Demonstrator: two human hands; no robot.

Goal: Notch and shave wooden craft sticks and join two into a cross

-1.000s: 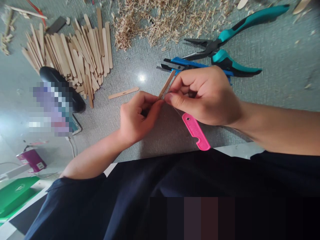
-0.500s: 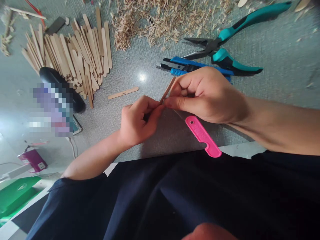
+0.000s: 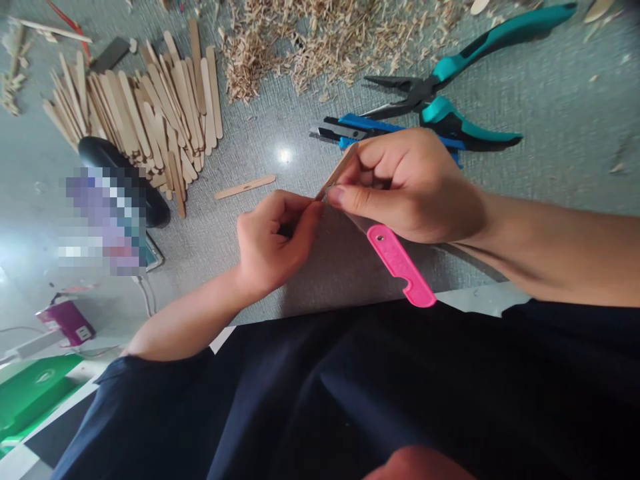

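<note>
My left hand (image 3: 280, 233) is closed in a pinch on the lower end of a wooden craft stick (image 3: 341, 171), which slants up to the right. My right hand (image 3: 413, 187) grips a folding knife with a pink handle (image 3: 400, 265) by its blade, the thumb near the stick. The handle hangs down below the fingers, and most of the blade is hidden by them. A single craft stick (image 3: 245, 187) lies on the table left of the hands. Just beyond my right hand is a blue box cutter (image 3: 373, 123), partly covered by it.
Teal-handled long-nose pliers (image 3: 427, 90) lie behind the cutter. Wood shavings (image 3: 320, 40) spread along the back of the grey table. At left are a pile of craft sticks (image 3: 130, 113), a dark rounded object (image 3: 155, 200), a blurred-out screen and a purple power adapter (image 3: 65, 322).
My right hand has shifted slightly up and left along the stick, carrying the pink-handled knife with it. The left hand keeps its pinch and has moved slightly left.
</note>
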